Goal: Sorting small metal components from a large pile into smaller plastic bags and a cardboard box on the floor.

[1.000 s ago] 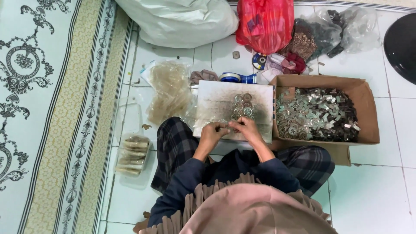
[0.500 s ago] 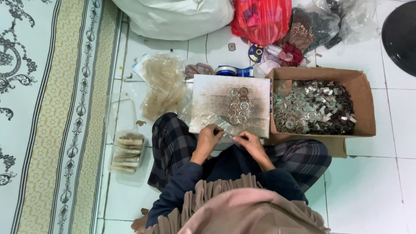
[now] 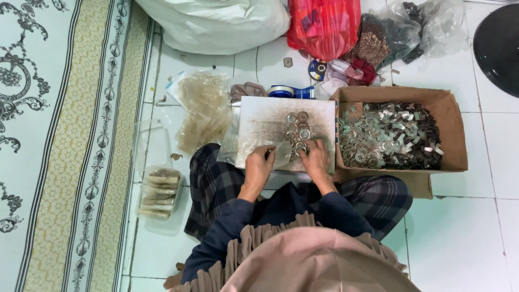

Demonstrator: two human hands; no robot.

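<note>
Left hand [image 3: 258, 166] pinching small clear bag [image 3: 281, 153], right hand [image 3: 317, 158] fingering metal rings [image 3: 298, 131] at board's [image 3: 259, 121] near edge. Best holding bag mouth wide.

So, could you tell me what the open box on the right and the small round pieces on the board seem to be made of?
Box: brown corrugated cardboard, matte, with folded flaps. Round pieces: likely thin metal, silvery and glinting, though shiny plastic is possible.

Black round object [image 3: 500, 46] cut off at right edge.
</note>
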